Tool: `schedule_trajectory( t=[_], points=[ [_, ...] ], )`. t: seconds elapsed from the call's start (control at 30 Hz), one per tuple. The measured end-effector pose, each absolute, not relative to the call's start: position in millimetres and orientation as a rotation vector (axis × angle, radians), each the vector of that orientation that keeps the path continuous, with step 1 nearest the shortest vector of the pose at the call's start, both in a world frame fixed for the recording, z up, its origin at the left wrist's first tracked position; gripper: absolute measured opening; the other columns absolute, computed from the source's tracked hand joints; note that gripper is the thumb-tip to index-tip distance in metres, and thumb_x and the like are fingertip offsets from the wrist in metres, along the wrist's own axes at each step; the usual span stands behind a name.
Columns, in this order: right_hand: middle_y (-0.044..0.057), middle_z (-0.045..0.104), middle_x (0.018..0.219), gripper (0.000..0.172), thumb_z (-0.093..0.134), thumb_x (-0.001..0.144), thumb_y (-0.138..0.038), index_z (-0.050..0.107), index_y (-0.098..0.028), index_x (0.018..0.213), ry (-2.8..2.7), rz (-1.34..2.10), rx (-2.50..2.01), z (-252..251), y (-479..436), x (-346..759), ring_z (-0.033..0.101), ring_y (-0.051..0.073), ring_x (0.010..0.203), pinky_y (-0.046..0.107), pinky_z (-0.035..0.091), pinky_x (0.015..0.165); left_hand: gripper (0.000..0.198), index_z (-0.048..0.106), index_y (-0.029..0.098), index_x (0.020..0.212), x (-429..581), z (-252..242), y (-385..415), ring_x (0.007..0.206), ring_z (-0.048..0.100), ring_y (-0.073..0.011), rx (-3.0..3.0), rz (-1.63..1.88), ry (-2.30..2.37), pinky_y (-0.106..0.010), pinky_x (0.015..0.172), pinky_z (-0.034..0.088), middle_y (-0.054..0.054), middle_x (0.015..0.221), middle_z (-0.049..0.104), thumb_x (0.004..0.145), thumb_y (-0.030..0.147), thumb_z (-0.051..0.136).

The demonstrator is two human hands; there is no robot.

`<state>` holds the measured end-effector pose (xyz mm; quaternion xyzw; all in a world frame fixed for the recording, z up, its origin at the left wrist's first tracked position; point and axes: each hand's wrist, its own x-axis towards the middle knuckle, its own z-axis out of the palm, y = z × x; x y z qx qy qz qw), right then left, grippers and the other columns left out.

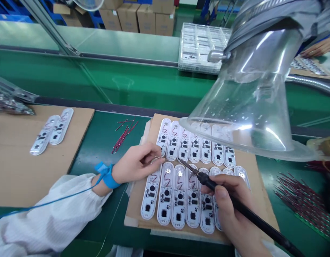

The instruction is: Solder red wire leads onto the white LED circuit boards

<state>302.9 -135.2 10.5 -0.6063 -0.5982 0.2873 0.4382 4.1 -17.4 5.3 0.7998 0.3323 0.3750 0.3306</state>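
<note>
My left hand rests just left of the white oblong circuit boards, its fingertips pinching a thin wire. A blue antistatic wrist strap circles that wrist. My right hand grips a black soldering iron, whose fine tip sits among the boards, near the top of one in the front row. The boards lie side by side in two rows on a cardboard sheet. A clear hood partly hides the right end of the back row.
A clear fume extractor hood hangs over the right of the boards. Loose red wires lie on the green mat. Further red wires lie at right. Two more boards sit on cardboard at left. A co-worker's hand and a clear tray are beyond the conveyor.
</note>
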Motion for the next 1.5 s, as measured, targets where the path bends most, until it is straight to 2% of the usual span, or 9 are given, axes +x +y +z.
schedule_trajectory(
  t=[0.17, 0.33, 0.6, 0.7, 0.97, 1.3, 1.5],
  points=[
    [0.001, 0.086, 0.084, 0.019, 0.069, 0.113, -0.047, 0.072, -0.029, 0.118, -1.503, 0.737, -1.53, 4, -133, 300, 0.087, 0.021, 0.074, 0.028, 0.067, 0.065, 0.013, 0.061, 0.022, 0.103, 10, 5, -20, 0.065, 0.05, -0.0103, 2.184, 1.03, 0.814, -0.022, 0.059, 0.043, 0.004, 0.081, 0.06, 0.102, 0.011, 0.067],
    [0.002, 0.084, 0.084, 0.02, 0.068, 0.113, -0.047, 0.073, -0.028, 0.117, -1.551, 0.754, -1.524, 6, -131, 299, 0.084, 0.021, 0.072, 0.028, 0.064, 0.06, 0.015, 0.059, 0.023, 0.102, 8, 5, -15, 0.071, 0.052, -0.0136, 2.216, 1.031, 0.81, -0.026, 0.065, 0.045, 0.003, 0.08, 0.057, 0.102, 0.01, 0.066],
    [-0.002, 0.083, 0.086, 0.016, 0.069, 0.113, -0.047, 0.072, -0.031, 0.118, -1.591, 0.731, -1.499, 7, -130, 298, 0.083, 0.017, 0.072, 0.025, 0.064, 0.063, 0.015, 0.059, 0.023, 0.102, 8, 4, -16, 0.071, 0.051, -0.0127, 2.228, 0.967, 0.814, -0.026, 0.066, 0.043, 0.004, 0.081, 0.055, 0.103, 0.009, 0.065],
    [-0.001, 0.083, 0.087, 0.018, 0.069, 0.113, -0.048, 0.072, -0.031, 0.119, -1.572, 0.716, -1.507, 9, -130, 298, 0.084, 0.018, 0.075, 0.025, 0.065, 0.066, 0.015, 0.059, 0.023, 0.102, 6, 5, -16, 0.071, 0.05, -0.0131, 2.225, 0.955, 0.824, -0.026, 0.066, 0.043, 0.004, 0.081, 0.054, 0.103, 0.009, 0.065],
    [-0.001, 0.084, 0.083, 0.025, 0.069, 0.112, -0.055, 0.074, -0.031, 0.113, -1.592, 0.705, -1.497, 13, -124, 294, 0.085, 0.019, 0.069, 0.025, 0.065, 0.059, 0.015, 0.058, 0.023, 0.101, 5, 4, -14, 0.071, 0.05, -0.0137, 2.238, 0.939, 0.822, -0.027, 0.067, 0.042, 0.005, 0.08, 0.052, 0.104, 0.01, 0.065],
    [-0.001, 0.088, 0.091, 0.02, 0.073, 0.111, -0.052, 0.075, -0.033, 0.118, -1.584, 0.778, -1.468, 11, -123, 294, 0.089, 0.019, 0.077, 0.023, 0.069, 0.066, 0.014, 0.059, 0.023, 0.101, 4, 6, -14, 0.072, 0.051, -0.0139, 2.239, 0.934, 0.84, -0.028, 0.07, 0.043, 0.005, 0.079, 0.05, 0.103, 0.011, 0.065],
    [0.001, 0.089, 0.092, 0.026, 0.073, 0.111, -0.056, 0.075, -0.031, 0.118, -1.581, 0.815, -1.414, 13, -118, 292, 0.09, 0.019, 0.078, 0.022, 0.07, 0.067, 0.015, 0.059, 0.023, 0.101, 3, 7, -13, 0.073, 0.051, -0.0138, 2.246, 0.928, 0.855, -0.028, 0.072, 0.044, 0.005, 0.08, 0.051, 0.103, 0.009, 0.065]
  ],
)
